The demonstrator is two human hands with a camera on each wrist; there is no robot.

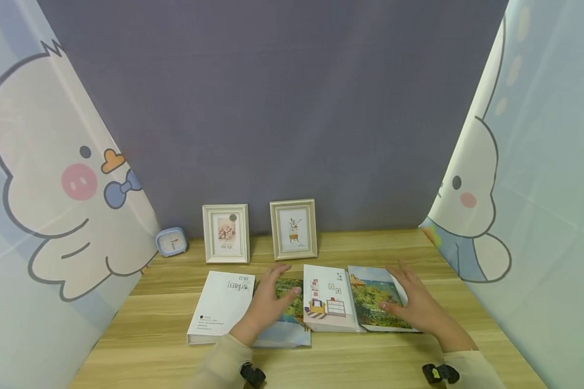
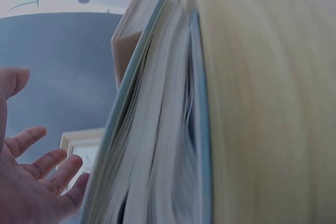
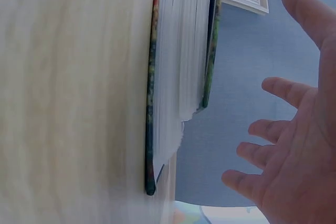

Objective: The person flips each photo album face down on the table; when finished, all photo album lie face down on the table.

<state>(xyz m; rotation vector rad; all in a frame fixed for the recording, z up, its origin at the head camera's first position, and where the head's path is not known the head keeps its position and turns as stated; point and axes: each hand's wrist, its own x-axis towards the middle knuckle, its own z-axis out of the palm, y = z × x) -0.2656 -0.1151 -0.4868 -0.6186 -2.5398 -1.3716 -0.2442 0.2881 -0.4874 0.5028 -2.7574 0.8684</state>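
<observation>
Over a photo album (image 1: 283, 334) with a painted landscape cover, my left hand (image 1: 265, 308) is held with fingers spread; it grips nothing. In the left wrist view, that hand (image 2: 39, 182) stands beside the album's page edges (image 2: 152, 129). My right hand (image 1: 420, 305) hovers, fingers extended, at the right side of a second landscape album (image 1: 375, 300). The right wrist view shows a gap between this hand (image 3: 289, 150) and the album (image 3: 181, 51). A white book (image 1: 219, 308) lies left of my left hand, and another white book (image 1: 327, 297) with drawn furniture lies between the albums.
Behind the books stand two cream picture frames (image 1: 226, 233) (image 1: 293, 229) and a small blue alarm clock (image 1: 172, 241). A grey curtain (image 1: 282, 108) closes off the back of the wooden table (image 1: 141, 335). Panels with cartoon figures flank both sides.
</observation>
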